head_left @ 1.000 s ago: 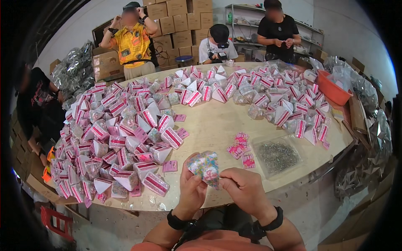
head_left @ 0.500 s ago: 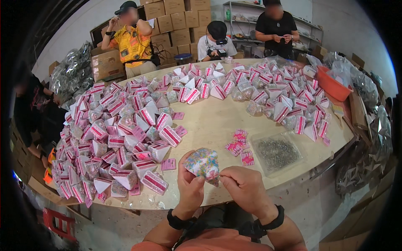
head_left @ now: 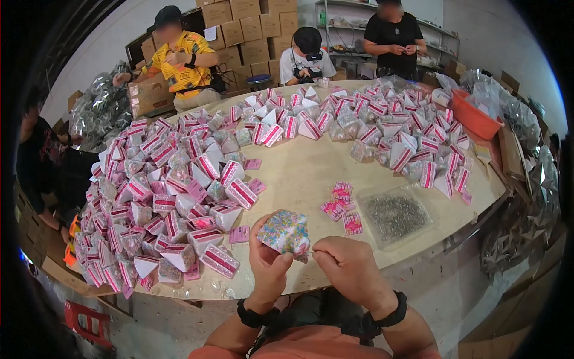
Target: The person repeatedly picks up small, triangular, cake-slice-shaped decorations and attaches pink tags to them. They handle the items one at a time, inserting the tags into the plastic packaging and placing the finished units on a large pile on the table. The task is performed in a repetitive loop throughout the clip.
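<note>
At the table's near edge, my left hand (head_left: 270, 258) is closed around a toy cake slice (head_left: 283, 232) topped with multicoloured sprinkles. Its tip points toward my right hand (head_left: 347, 266), whose thumb and forefinger are pinched together just off that tip. Whatever sits in this pinch is too small to make out. Beyond my hands lie several small pink cards (head_left: 353, 224). Right of them is a clear shallow tray (head_left: 382, 241) full of small metal pieces.
Wrapped cake slices (head_left: 220, 261) are heaped on the left and along the far side of the wooden table (head_left: 287, 176). An orange basin (head_left: 475, 116) and a brush (head_left: 483, 157) are at right. Several people stand or sit around; a red stool (head_left: 88, 323) is on the floor.
The cake slice has turned in my left hand, its sprinkled top tilting differently. My right fingers now sit slightly apart from its tip. The person in yellow has lowered their arms.
</note>
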`<control>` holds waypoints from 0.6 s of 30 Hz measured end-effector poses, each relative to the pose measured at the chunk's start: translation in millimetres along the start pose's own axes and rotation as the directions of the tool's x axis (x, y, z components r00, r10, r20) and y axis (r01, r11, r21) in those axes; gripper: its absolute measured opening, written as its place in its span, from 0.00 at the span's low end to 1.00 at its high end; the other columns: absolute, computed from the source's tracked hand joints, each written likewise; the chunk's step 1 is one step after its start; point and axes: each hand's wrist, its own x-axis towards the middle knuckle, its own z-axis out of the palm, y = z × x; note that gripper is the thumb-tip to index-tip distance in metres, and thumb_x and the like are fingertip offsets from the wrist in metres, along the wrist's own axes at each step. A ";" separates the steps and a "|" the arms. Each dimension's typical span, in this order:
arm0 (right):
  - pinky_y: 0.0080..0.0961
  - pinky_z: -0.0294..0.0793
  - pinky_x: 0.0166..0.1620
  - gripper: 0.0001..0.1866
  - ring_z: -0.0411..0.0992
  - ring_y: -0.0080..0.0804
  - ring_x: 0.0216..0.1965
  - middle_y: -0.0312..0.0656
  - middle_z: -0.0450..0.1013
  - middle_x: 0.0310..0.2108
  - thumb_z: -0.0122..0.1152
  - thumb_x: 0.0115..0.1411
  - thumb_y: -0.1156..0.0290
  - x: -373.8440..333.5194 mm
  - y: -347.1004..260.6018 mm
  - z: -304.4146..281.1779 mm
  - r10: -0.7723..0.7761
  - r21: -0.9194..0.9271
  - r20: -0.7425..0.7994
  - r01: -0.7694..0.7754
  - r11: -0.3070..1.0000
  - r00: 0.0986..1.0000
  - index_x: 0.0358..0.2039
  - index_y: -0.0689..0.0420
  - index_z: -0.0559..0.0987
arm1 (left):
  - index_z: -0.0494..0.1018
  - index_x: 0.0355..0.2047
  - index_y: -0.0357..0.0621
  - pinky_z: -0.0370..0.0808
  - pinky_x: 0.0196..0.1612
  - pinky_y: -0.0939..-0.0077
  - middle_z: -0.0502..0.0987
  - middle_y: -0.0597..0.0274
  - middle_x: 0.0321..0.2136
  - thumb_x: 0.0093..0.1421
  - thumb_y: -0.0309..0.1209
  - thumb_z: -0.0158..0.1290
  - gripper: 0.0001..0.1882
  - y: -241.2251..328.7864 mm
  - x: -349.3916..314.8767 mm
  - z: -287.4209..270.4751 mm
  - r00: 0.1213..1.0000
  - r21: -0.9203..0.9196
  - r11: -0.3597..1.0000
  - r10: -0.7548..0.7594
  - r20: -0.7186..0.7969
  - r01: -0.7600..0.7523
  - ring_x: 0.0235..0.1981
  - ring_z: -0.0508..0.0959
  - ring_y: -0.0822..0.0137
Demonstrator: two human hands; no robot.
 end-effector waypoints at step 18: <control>0.23 0.70 0.29 0.05 0.74 0.28 0.25 0.43 0.74 0.23 0.55 0.55 0.75 12.1 5.4 14.7 0.258 0.297 0.102 -0.277 0.914 0.961 0.31 0.62 0.77 | 0.52 0.58 0.37 0.69 0.55 0.62 0.65 0.49 0.52 0.50 0.23 0.54 0.36 -9.7 -1.4 -14.5 0.987 -0.181 0.975 -0.143 -0.075 0.128 0.53 0.70 0.57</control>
